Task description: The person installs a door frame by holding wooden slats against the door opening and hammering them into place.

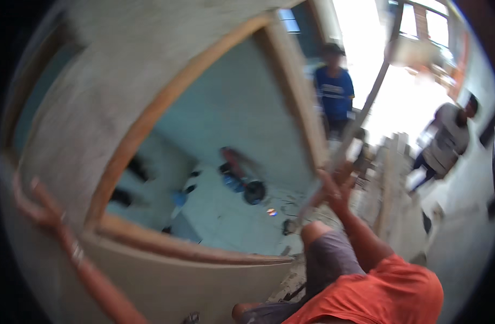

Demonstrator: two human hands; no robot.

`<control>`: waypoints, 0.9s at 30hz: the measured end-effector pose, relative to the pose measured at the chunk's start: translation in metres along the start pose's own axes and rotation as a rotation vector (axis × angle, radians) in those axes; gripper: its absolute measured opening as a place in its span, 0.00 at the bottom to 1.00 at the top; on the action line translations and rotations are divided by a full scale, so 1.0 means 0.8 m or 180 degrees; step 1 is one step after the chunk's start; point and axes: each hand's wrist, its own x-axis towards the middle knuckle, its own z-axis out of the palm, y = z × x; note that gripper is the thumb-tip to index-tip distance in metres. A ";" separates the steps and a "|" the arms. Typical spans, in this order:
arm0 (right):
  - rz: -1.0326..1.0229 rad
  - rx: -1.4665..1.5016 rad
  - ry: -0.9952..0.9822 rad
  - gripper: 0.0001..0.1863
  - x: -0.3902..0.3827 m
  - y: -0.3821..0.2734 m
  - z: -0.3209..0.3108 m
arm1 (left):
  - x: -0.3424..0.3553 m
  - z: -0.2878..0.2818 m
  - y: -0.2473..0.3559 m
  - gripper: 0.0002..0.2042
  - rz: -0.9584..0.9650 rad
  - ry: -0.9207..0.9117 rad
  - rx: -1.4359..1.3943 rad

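My left hand (42,208) is at the far left, fingers apart, against or very near the grey plastered wall (91,75) beside a wooden-framed opening (134,135). My right hand (338,186) is closed on a long, narrow grey bar (374,89), seemingly wood or metal, which rises at a slant toward the top right. My knee in grey shorts (331,254) shows below that hand.
Through the opening are a pale tiled floor (220,221) and blurred tools (253,191). A person in blue (334,97) stands beyond the bar, another in grey (447,135) at right. Weathered planks (385,183) lie at right. A bright doorway (355,43) is behind.
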 end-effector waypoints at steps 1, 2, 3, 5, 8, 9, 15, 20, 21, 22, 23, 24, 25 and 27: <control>0.0013 0.0107 -0.0032 0.18 -0.004 0.002 0.007 | -0.003 -0.006 0.004 0.19 -0.0205 -0.0150 -0.0124; 0.0081 0.0286 -0.0184 0.19 -0.010 0.006 0.017 | -0.005 -0.016 0.009 0.19 -0.0364 -0.0358 0.0184; 0.0157 0.0461 -0.0331 0.20 -0.014 0.009 0.028 | -0.004 -0.018 0.016 0.20 -0.0387 -0.0271 0.0052; 0.0057 0.0517 -0.0688 0.28 -0.022 0.013 0.039 | 0.000 -0.027 0.027 0.20 -0.0597 -0.0263 -0.0046; -0.0538 0.0428 -0.0955 0.26 -0.042 0.017 0.076 | 0.006 -0.017 0.041 0.20 -0.0719 -0.0205 -0.0292; -0.0725 0.0448 -0.0924 0.29 -0.051 0.012 0.084 | 0.009 -0.019 0.044 0.20 -0.0913 -0.0306 -0.0418; 0.0514 0.0355 -0.1332 0.37 -0.079 -0.058 0.120 | 0.039 -0.037 0.074 0.19 -0.0851 -0.0398 -0.0514; -0.0189 0.0041 -0.1419 0.21 -0.092 -0.088 0.143 | 0.093 -0.065 0.159 0.22 -0.1932 -0.1191 -0.1983; -0.0329 -0.0112 -0.1471 0.21 -0.095 -0.089 0.147 | 0.106 -0.072 0.179 0.23 -0.1946 -0.1536 -0.2242; -0.0439 -0.0247 -0.1490 0.21 -0.100 -0.090 0.153 | 0.116 -0.076 0.199 0.24 -0.1811 -0.1841 -0.2623; -0.0414 -0.0109 -0.1384 0.22 -0.104 -0.093 0.158 | 0.123 -0.080 0.219 0.25 -0.2097 -0.2096 -0.2883; -0.0456 -0.0108 -0.1340 0.22 -0.108 -0.096 0.163 | 0.127 -0.084 0.237 0.27 -0.2042 -0.2260 -0.3410; -0.0497 -0.0060 -0.1385 0.22 -0.111 -0.100 0.167 | 0.127 -0.090 0.257 0.28 -0.2409 -0.2605 -0.3487; -0.0163 0.0076 -0.1507 0.22 -0.119 -0.115 0.175 | 0.124 -0.090 0.288 0.32 -0.2629 -0.3089 -0.3857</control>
